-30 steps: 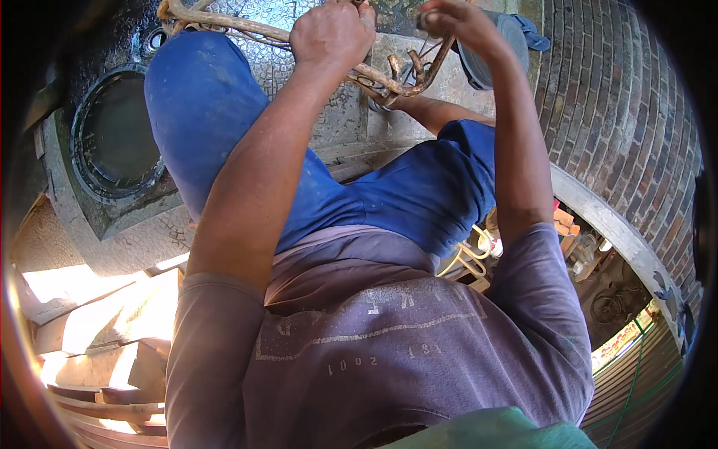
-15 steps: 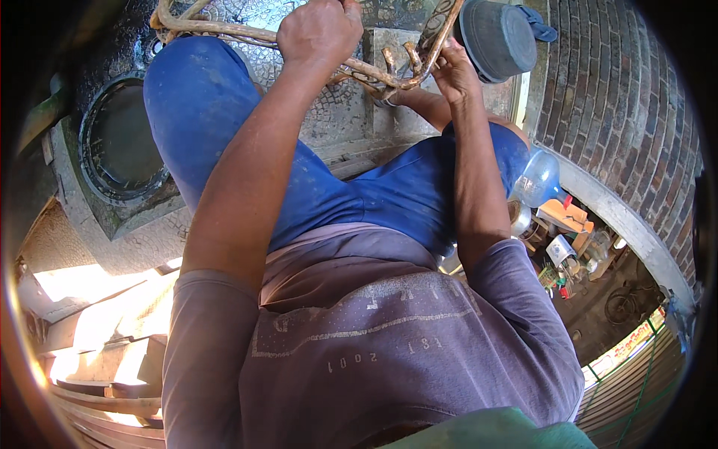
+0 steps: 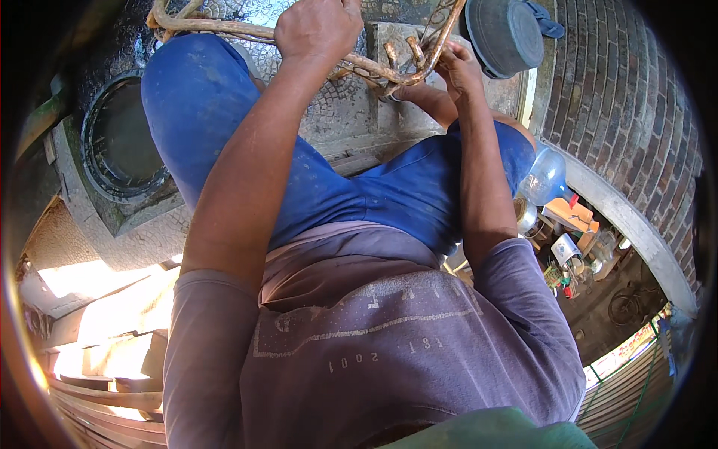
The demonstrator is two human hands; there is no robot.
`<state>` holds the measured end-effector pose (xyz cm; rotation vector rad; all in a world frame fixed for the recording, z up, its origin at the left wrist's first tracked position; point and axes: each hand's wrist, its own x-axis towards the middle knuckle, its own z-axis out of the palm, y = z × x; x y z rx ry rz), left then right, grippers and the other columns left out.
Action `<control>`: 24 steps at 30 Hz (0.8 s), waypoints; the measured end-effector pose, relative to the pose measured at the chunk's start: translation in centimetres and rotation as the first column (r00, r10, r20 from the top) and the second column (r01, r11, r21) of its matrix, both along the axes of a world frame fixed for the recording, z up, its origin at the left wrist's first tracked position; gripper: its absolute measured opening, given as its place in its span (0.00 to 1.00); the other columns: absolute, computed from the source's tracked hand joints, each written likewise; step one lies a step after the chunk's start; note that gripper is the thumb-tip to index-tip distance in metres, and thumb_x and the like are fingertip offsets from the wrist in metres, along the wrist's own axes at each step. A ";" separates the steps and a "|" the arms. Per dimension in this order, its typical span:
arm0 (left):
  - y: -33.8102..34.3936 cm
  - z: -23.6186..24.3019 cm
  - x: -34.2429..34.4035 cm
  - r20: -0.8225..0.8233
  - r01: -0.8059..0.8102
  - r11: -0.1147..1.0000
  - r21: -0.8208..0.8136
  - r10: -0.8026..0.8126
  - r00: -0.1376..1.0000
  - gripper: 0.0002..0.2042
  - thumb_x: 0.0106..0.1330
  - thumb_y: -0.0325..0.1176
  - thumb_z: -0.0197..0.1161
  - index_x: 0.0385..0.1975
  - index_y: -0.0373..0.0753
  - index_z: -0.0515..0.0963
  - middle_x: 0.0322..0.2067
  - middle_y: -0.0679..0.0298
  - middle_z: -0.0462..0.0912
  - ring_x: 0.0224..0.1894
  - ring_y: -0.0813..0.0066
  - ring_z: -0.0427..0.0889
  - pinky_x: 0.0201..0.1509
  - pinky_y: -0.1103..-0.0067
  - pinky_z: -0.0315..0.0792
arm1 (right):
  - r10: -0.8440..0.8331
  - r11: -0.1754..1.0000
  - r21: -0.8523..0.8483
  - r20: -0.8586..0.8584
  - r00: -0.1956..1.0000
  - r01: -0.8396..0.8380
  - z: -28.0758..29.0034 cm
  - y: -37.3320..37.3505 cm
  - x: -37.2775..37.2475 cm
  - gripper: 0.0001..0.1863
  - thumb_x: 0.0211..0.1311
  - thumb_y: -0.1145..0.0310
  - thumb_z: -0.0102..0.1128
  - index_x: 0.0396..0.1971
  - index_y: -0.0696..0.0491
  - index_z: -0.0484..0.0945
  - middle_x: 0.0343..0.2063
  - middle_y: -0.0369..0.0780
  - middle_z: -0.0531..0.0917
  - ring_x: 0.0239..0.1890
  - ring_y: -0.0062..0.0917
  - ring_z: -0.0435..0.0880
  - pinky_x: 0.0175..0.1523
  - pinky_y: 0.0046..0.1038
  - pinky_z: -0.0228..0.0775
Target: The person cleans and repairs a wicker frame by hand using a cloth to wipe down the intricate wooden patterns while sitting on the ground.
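A brown, glossy frame of bent rods [image 3: 232, 30], rattan-like in look, spans the top of the view above my lap. Short stubs stick up from its right part, and its upper portion is cut off by the picture's edge. My left hand [image 3: 318, 31] is closed in a fist around the long rod near its middle. At the curved right end, my right hand [image 3: 461, 71] has its fingers bent and pressed against the rod. Whether anything small is between those fingers cannot be made out.
A dark grey bucket [image 3: 516, 41] stands beyond my right hand, beside a brick surface [image 3: 621, 97]. To the left is a round basin of dark water [image 3: 123, 135]. A clear blue water jug [image 3: 544, 176] and assorted household items lie right of my knee.
My right hand has shifted slightly along the curved end of the frame, its fingers moving a little. My left hand keeps its grip, and the view has shifted slightly.
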<state>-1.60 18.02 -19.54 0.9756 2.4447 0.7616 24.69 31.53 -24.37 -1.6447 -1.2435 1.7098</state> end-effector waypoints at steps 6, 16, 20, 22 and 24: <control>0.1 -0.8 0.1 -0.032 0.022 0.997 0.079 -0.020 0.999 0.21 0.70 0.46 0.55 0.33 0.33 0.85 0.33 0.45 0.87 0.37 0.47 0.87 0.46 0.59 0.80 | -0.249 0.903 -0.425 -0.386 0.888 0.068 -3.4 -0.1 2.1 0.14 0.73 0.70 0.56 0.55 0.57 0.73 0.49 0.46 0.83 0.51 0.37 0.84 0.60 0.42 0.78; 0.1 -0.7 0.0 -0.028 0.020 0.997 0.073 -0.018 0.999 0.20 0.68 0.45 0.57 0.30 0.32 0.85 0.32 0.45 0.87 0.35 0.48 0.88 0.43 0.59 0.81 | -0.224 0.855 -0.518 -0.309 0.924 0.034 -1.3 -3.5 0.2 0.18 0.75 0.68 0.52 0.59 0.61 0.71 0.58 0.50 0.78 0.61 0.41 0.78 0.68 0.51 0.70; 0.1 -1.3 0.2 -0.080 0.034 0.990 0.135 -0.023 0.997 0.21 0.68 0.46 0.56 0.29 0.31 0.85 0.31 0.45 0.87 0.34 0.48 0.88 0.42 0.59 0.81 | -0.224 0.882 -0.471 -0.414 0.882 0.003 -2.0 -4.0 0.2 0.19 0.75 0.68 0.50 0.61 0.61 0.71 0.59 0.50 0.78 0.61 0.40 0.79 0.69 0.50 0.69; 0.2 -1.0 0.1 -0.055 0.042 0.994 0.102 -0.037 0.998 0.21 0.69 0.46 0.56 0.30 0.31 0.85 0.31 0.45 0.87 0.35 0.48 0.88 0.43 0.59 0.81 | -0.293 0.859 -0.511 -0.446 0.846 0.028 -3.2 -3.6 0.2 0.19 0.75 0.68 0.50 0.61 0.59 0.71 0.59 0.49 0.78 0.60 0.39 0.79 0.68 0.50 0.70; 0.1 -0.7 0.3 -0.024 0.028 0.994 0.105 -0.026 0.999 0.21 0.69 0.46 0.55 0.30 0.31 0.85 0.32 0.45 0.87 0.35 0.48 0.87 0.43 0.59 0.81 | -0.280 0.871 -0.490 -0.440 0.853 0.033 -3.9 -3.5 1.1 0.19 0.75 0.68 0.50 0.61 0.58 0.72 0.59 0.49 0.78 0.59 0.39 0.80 0.67 0.50 0.71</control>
